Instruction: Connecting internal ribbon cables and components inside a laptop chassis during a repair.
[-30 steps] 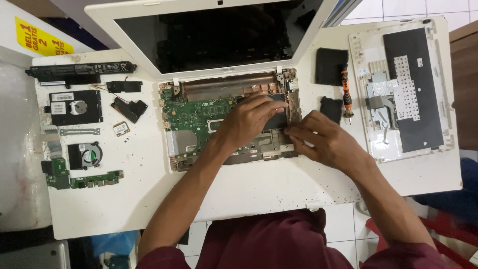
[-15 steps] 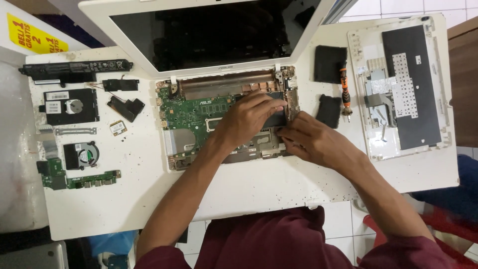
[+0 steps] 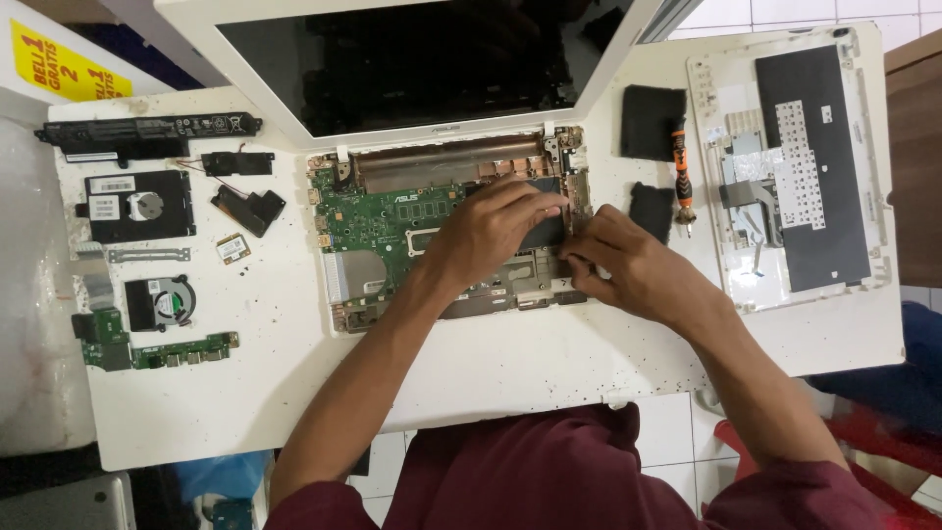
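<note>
Both hands are working inside the opened laptop [image 3: 442, 236]: left hand [image 3: 496, 231] pressing flat on a dark part, right hand [image 3: 623, 265] seemingly pinching its edge. Battery [image 3: 147, 128], drive [image 3: 137, 204], fan [image 3: 162, 301] and keyboard [image 3: 795, 167] are lying removed; the motherboard [image 3: 378, 218] is sitting in place.

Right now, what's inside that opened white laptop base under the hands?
Inside the laptop base lie a green circuit board and a copper strip near the hinges. The left hand and right hand cover a dark part; what lies beneath them is hidden.

head cam | worn high | looks straight down | near table [image 3: 491, 363]
</note>
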